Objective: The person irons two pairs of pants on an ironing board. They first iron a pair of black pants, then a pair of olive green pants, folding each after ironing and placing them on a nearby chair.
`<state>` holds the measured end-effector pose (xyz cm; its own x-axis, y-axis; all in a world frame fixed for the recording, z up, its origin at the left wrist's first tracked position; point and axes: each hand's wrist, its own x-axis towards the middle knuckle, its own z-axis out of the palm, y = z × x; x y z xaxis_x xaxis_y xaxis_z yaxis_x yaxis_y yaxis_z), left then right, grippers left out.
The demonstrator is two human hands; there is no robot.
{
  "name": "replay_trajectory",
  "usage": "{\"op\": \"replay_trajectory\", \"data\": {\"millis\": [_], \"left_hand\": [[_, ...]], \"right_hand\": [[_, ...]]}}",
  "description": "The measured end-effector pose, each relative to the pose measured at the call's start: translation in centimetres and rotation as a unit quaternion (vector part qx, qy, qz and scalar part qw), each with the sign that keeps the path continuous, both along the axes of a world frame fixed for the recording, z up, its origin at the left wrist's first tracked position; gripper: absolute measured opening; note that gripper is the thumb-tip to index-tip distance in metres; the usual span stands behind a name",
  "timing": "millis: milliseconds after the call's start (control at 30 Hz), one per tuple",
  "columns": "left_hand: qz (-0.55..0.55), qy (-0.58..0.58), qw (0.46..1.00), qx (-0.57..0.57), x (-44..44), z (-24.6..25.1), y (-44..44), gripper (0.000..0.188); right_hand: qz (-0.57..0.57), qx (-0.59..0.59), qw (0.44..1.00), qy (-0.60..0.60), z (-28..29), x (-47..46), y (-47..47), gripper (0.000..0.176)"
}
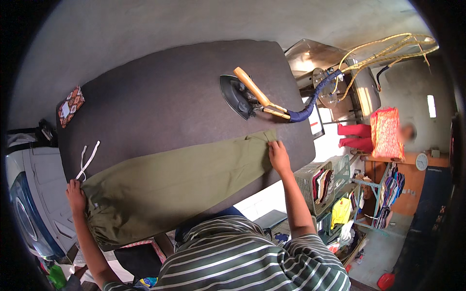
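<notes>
Olive-green drawstring trousers (174, 178) lie lengthwise along the near side of the dark padded ironing table (156, 109). At the gathered elastic waist on the left, my left hand (75, 196) grips the corner, beside a white drawstring (87, 160) that trails onto the table. My right hand (279, 157) pinches the leg hem at the other end. The fabric is mostly flat between them, with creases near the waist and hem. Beyond my right hand rests an iron (236, 96) with a wooden handle, its cable wrapped in blue cloth.
A folded patterned cloth (71, 106) lies at the table's left edge. Yellow hoses (393, 54) hang at upper right. Plastic baskets (322, 185) of folded clothes stand right of the table, near a rack of hanging clothes (391, 191). A person (382, 132) stands farther off. A washing machine (40, 211) is at left.
</notes>
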<state>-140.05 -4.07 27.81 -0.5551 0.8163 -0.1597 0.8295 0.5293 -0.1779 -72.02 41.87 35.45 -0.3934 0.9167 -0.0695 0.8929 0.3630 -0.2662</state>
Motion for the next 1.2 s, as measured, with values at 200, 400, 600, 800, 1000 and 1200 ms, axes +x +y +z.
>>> {"op": "replay_trajectory", "data": {"millis": [200,400,600,800,1000,1200], "left_hand": [[-0.028,-0.038,0.999,0.002,-0.9,1.3,0.6,0.044],[-0.024,-0.047,0.998,-0.043,-1.9,2.0,-0.4,0.042],[-0.056,-0.053,0.997,0.021,-3.2,0.8,-2.6,0.046],[-0.061,-0.117,0.987,0.087,-3.3,1.3,-2.6,0.048],[-0.077,-0.112,0.983,0.124,-2.6,4.3,-2.3,0.037],[-0.024,-0.12,0.979,0.161,-1.5,10.5,-2.7,0.029]], "right_hand": [[-0.059,0.099,0.993,0.003,-0.9,1.3,1.1,0.021],[0.129,0.119,0.98,-0.094,-1.8,-1.6,3.7,0.023],[0.118,0.058,0.991,0.012,0.7,1.9,4.8,0.007],[0.086,0.121,0.986,-0.078,-0.9,2.0,6.0,0.009],[0.099,0.145,0.982,-0.074,-2.2,1.6,5.9,0.01],[0.124,0.166,0.977,0.054,2.5,4.9,6.4,0.009]]}}
